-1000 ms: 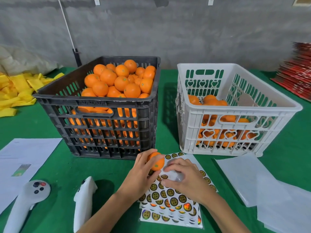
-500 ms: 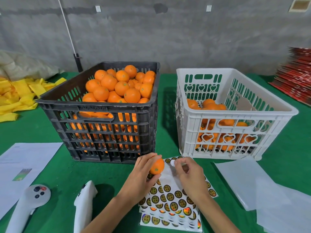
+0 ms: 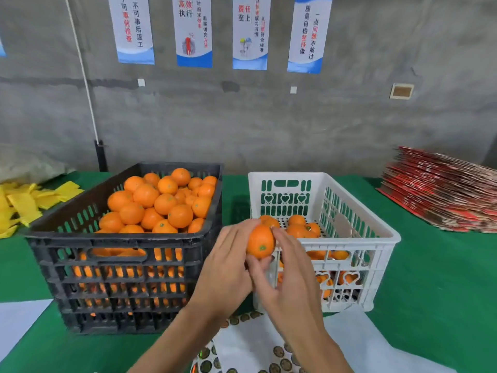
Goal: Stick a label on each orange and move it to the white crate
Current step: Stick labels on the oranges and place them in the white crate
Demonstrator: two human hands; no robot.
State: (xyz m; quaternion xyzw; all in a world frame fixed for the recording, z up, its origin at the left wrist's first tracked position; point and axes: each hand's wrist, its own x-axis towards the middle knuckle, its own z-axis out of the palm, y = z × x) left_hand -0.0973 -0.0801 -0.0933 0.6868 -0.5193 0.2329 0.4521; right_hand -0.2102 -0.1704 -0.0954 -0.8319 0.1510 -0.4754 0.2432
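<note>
Orange up between both hands, white crate right behind it!

Centre frame, the left hand (image 3: pixel 228 267) cups the orange (image 3: pixel 260 244) with fingers curled round its left side, a firm grip, while the right hand (image 3: pixel 289 278) lays its fingers against the fruit's right face, seemingly pressing a label on, though the label itself is hidden. The white crate (image 3: pixel 349 238) sits just behind and to the right of the fruit, nearer the right hand, so the drop looks like a short carry up and right over the near rim. The black crate (image 3: pixel 121 238), heaped with oranges, stands left. The sticker sheet (image 3: pixel 242 354) lies on the green bench (image 3: pixel 435 292) at bottom centre.
</note>
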